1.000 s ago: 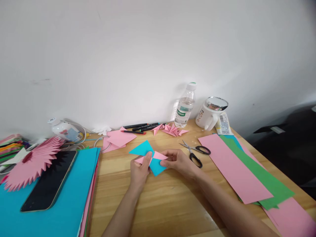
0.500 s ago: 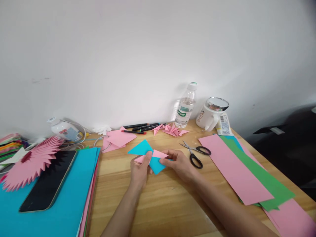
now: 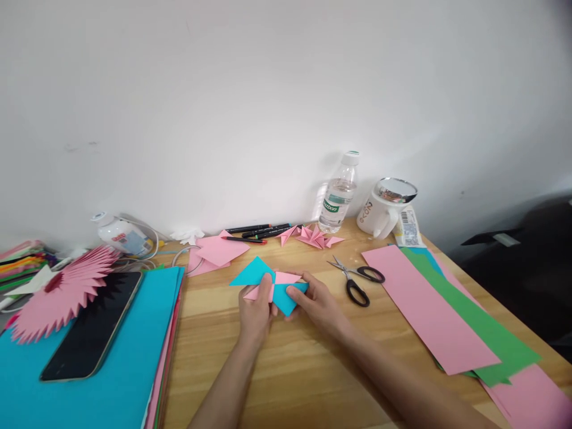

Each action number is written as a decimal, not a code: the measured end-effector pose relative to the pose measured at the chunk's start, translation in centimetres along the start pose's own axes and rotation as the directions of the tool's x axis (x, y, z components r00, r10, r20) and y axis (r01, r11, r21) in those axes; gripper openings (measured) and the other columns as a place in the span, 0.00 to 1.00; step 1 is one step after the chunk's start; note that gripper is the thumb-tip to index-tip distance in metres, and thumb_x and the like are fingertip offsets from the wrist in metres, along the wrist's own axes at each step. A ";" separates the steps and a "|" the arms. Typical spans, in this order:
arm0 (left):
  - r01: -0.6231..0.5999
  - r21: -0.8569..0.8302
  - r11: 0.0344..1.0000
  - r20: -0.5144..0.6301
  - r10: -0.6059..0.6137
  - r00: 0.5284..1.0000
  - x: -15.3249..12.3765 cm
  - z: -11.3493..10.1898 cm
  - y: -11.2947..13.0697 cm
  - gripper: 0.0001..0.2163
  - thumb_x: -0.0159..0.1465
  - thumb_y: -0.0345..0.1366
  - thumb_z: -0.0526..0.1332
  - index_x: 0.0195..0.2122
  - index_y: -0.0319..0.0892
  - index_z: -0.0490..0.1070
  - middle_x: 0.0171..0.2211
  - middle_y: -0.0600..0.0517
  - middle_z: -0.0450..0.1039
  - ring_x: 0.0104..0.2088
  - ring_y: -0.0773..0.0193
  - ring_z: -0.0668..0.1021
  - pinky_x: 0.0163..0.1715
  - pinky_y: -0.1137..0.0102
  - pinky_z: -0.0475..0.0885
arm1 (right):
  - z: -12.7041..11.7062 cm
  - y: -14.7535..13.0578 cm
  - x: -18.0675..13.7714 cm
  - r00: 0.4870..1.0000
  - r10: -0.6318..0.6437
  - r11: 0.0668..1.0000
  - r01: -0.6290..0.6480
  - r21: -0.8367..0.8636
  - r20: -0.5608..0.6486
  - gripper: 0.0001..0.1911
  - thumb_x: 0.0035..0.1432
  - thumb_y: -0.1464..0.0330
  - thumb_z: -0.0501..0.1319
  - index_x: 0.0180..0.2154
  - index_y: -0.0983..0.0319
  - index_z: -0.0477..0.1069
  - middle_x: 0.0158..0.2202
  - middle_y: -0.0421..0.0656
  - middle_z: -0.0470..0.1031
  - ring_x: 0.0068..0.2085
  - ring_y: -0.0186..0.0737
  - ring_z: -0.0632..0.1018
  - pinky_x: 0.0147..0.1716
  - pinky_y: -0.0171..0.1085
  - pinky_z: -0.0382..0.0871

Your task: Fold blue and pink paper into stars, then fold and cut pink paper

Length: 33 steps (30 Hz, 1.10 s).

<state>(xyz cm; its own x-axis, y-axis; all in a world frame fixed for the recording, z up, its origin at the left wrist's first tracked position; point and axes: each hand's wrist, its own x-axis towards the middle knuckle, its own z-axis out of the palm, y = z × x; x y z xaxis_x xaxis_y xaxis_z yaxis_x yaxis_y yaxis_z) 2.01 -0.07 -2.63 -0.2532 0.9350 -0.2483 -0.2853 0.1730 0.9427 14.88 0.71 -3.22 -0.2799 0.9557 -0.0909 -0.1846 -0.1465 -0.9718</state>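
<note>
A folded paper piece in blue and pink (image 3: 268,281) lies on the wooden table (image 3: 290,369) in front of me. My left hand (image 3: 254,313) pinches its left side, thumb on top of the pink flap. My right hand (image 3: 318,304) grips its right side, fingers closed over the blue and pink corner. Both hands hold the piece low, at or just above the tabletop.
Scissors (image 3: 357,281) lie right of my hands. Long pink (image 3: 424,304) and green (image 3: 487,333) paper strips cover the right side. A blue paper stack (image 3: 111,381) with a phone (image 3: 92,325) and a pink pleated fan (image 3: 58,295) is on the left. Bottle (image 3: 337,193), mug (image 3: 384,208), markers (image 3: 257,229) and pink folded pieces (image 3: 313,236) stand by the wall.
My right hand has slid a little left and down along the piece, folding the right blue corner inward. The left hand has kept its pinch.
</note>
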 end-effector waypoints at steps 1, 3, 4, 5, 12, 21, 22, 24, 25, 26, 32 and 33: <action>-0.011 -0.019 1.000 -0.019 0.011 1.000 0.0 0.0 -0.1 0.19 0.49 0.49 0.66 0.32 0.35 0.74 0.08 0.61 0.58 0.09 0.75 0.58 0.08 0.79 0.50 | 0.4 0.1 -0.2 0.999 0.030 0.999 -0.031 0.035 0.014 0.24 0.49 0.55 0.63 0.44 0.61 0.64 0.29 0.40 0.73 0.28 0.40 0.76 0.25 0.38 0.73; -0.013 -0.065 0.998 -0.051 0.010 0.999 0.0 0.1 -0.1 0.19 0.47 0.48 0.66 0.32 0.35 0.73 0.10 0.61 0.60 0.10 0.75 0.59 0.09 0.78 0.52 | 1.1 0.2 -0.5 0.997 0.068 0.995 -0.070 0.071 0.040 0.21 0.49 0.55 0.63 0.40 0.61 0.65 0.27 0.40 0.74 0.26 0.41 0.76 0.23 0.39 0.73; -0.006 -0.087 0.996 -0.062 0.000 0.998 0.0 0.1 -0.1 0.19 0.46 0.48 0.67 0.31 0.36 0.73 0.11 0.61 0.60 0.11 0.75 0.59 0.09 0.78 0.53 | 1.3 0.2 -0.5 0.997 0.072 0.994 -0.075 0.075 0.040 0.20 0.49 0.55 0.63 0.39 0.61 0.65 0.26 0.40 0.74 0.25 0.41 0.76 0.23 0.39 0.73; 0.005 -0.108 0.994 -0.066 -0.013 0.998 -0.1 0.2 -0.1 0.18 0.46 0.47 0.68 0.29 0.36 0.72 0.12 0.61 0.61 0.11 0.75 0.60 0.10 0.78 0.54 | 1.4 0.2 -0.6 0.997 0.067 0.995 -0.069 0.076 0.033 0.20 0.49 0.55 0.63 0.38 0.62 0.65 0.26 0.40 0.74 0.23 0.40 0.76 0.22 0.38 0.73; 0.019 -0.209 0.978 -0.080 -0.036 0.996 0.0 0.4 -0.3 0.17 0.44 0.45 0.69 0.29 0.38 0.70 0.17 0.58 0.66 0.16 0.72 0.66 0.15 0.76 0.61 | 1.5 0.3 -0.5 0.998 0.055 0.995 -0.052 0.087 -0.032 0.29 0.48 0.55 0.64 0.47 0.65 0.62 0.22 0.36 0.72 0.18 0.35 0.74 0.20 0.35 0.71; 0.027 -0.234 0.972 -0.113 -0.055 0.992 0.3 -0.1 -0.8 0.17 0.45 0.42 0.69 0.32 0.37 0.74 0.24 0.53 0.73 0.23 0.67 0.72 0.21 0.73 0.66 | 1.6 0.6 -0.5 0.961 0.261 0.892 -0.277 0.357 0.094 0.19 0.56 0.56 0.59 0.39 0.66 0.68 0.25 0.44 0.76 0.24 0.40 0.79 0.22 0.36 0.74; 0.035 -0.234 0.972 -0.105 -0.061 0.993 0.2 -0.1 -0.7 0.17 0.45 0.42 0.69 0.33 0.37 0.74 0.24 0.52 0.73 0.23 0.66 0.73 0.22 0.73 0.67 | 1.4 0.4 -0.5 0.950 0.281 0.862 -0.311 0.400 0.134 0.18 0.57 0.57 0.58 0.40 0.66 0.67 0.25 0.45 0.76 0.25 0.40 0.79 0.22 0.36 0.75; 0.040 -0.236 0.971 -0.079 -0.060 0.995 0.2 -0.2 -0.6 0.18 0.45 0.42 0.69 0.34 0.37 0.74 0.26 0.51 0.74 0.26 0.64 0.75 0.25 0.72 0.68 | 1.1 0.0 -0.4 0.934 0.290 0.814 -0.356 0.458 0.210 0.16 0.59 0.60 0.57 0.41 0.67 0.66 0.26 0.47 0.77 0.25 0.40 0.80 0.24 0.36 0.75; 0.037 -0.239 0.970 -0.064 -0.054 0.996 0.2 -0.2 -0.5 0.18 0.45 0.41 0.69 0.34 0.37 0.74 0.26 0.51 0.75 0.28 0.63 0.75 0.27 0.71 0.68 | 0.9 -0.1 -0.4 0.928 0.282 0.800 -0.368 0.474 0.244 0.16 0.59 0.61 0.58 0.42 0.67 0.66 0.27 0.47 0.77 0.26 0.40 0.80 0.25 0.36 0.75; 0.032 -0.242 0.970 -0.051 -0.045 0.998 0.2 -0.2 -0.5 0.17 0.46 0.41 0.69 0.35 0.37 0.74 0.27 0.51 0.75 0.30 0.62 0.76 0.28 0.71 0.69 | 0.7 -0.3 -0.3 0.923 0.274 0.789 -0.377 0.485 0.271 0.16 0.59 0.61 0.58 0.43 0.67 0.65 0.28 0.48 0.78 0.27 0.40 0.80 0.27 0.36 0.76; 0.007 -0.252 0.968 -0.070 -0.026 0.997 0.2 -0.2 -0.3 0.19 0.45 0.41 0.70 0.36 0.38 0.73 0.28 0.52 0.75 0.30 0.62 0.77 0.26 0.72 0.68 | 0.2 -0.3 -0.4 0.896 0.250 0.745 -0.421 0.518 0.367 0.19 0.56 0.60 0.61 0.43 0.68 0.66 0.33 0.51 0.78 0.32 0.44 0.81 0.32 0.37 0.75; 0.007 -0.254 0.967 -0.080 -0.028 0.996 0.1 -0.1 -0.2 0.19 0.44 0.42 0.70 0.36 0.38 0.73 0.28 0.52 0.75 0.30 0.62 0.77 0.26 0.72 0.68 | 0.2 -0.2 -0.5 0.891 0.256 0.737 -0.430 0.521 0.374 0.19 0.56 0.60 0.62 0.43 0.68 0.66 0.33 0.51 0.78 0.33 0.44 0.81 0.33 0.38 0.75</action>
<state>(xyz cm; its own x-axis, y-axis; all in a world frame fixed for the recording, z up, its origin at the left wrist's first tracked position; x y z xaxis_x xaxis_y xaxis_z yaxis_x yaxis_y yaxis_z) 1.94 0.00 -2.89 -0.3180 0.9022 -0.2913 -0.5126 0.0948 0.8534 14.89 0.26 -2.95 -0.6492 0.7190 -0.2480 -0.5064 -0.6519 -0.5644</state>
